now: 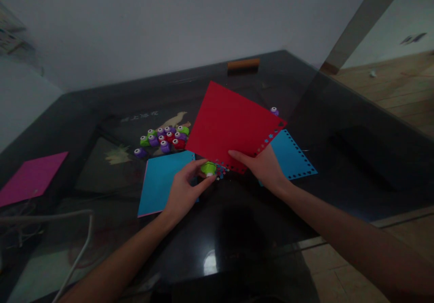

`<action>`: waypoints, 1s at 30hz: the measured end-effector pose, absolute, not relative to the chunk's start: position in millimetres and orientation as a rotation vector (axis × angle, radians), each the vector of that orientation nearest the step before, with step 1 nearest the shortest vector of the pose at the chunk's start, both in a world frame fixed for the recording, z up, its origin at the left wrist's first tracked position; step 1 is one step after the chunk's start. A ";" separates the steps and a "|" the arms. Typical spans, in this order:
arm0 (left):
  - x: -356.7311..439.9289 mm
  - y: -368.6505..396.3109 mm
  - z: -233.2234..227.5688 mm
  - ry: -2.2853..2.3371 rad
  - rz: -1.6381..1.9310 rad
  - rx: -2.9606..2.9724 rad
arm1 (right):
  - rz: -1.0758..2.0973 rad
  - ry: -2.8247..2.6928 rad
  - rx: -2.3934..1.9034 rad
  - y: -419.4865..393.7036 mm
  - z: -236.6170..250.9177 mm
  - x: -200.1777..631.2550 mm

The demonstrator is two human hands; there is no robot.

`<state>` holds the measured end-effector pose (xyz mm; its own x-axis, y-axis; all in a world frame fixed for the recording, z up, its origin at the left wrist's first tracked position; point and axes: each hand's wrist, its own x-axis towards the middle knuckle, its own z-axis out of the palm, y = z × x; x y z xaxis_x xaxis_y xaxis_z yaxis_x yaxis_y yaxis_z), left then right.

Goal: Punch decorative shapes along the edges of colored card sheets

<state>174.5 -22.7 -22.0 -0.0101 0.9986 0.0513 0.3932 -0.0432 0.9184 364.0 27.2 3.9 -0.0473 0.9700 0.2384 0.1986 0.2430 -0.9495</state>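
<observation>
Left hand grips green punch at lower edge of red sheet; right hand pinches sheet above table. Lower-right edge holed; upper edges appear unpunched.

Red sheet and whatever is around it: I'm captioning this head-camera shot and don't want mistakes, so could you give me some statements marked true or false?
1. The left hand holds a green punch. True.
2. The right hand holds the red sheet. True.
3. The red sheet is uncut along every edge. False: the edge nearest the right hand is punched.
4. The pink sheet lies to the right of both hands. False: it lies to their left.
5. The blue sheet beside the right hand is punched along its right edge. True.
</observation>
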 end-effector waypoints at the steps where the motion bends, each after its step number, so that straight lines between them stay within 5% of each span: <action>1: 173.1 -22.5 -24.1 1.493 1.046 1.599 | 0.934 -1.480 -1.165 27.2 4.3 363.9; 13: 169.0 -18.9 -31.1 1.477 1.017 2.064 | 0.949 -1.461 -1.165 28.7 1.5 364.1; 30: 163.1 -13.3 -24.4 1.459 1.044 1.887 | 0.968 -1.468 -1.127 31.0 2.7 368.4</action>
<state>163.1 -13.3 -24.4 0.1174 0.9602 0.2533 0.5497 -0.2753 0.7887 368.4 31.0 2.7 -0.0594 0.9699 0.2363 0.1642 0.2430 -0.9560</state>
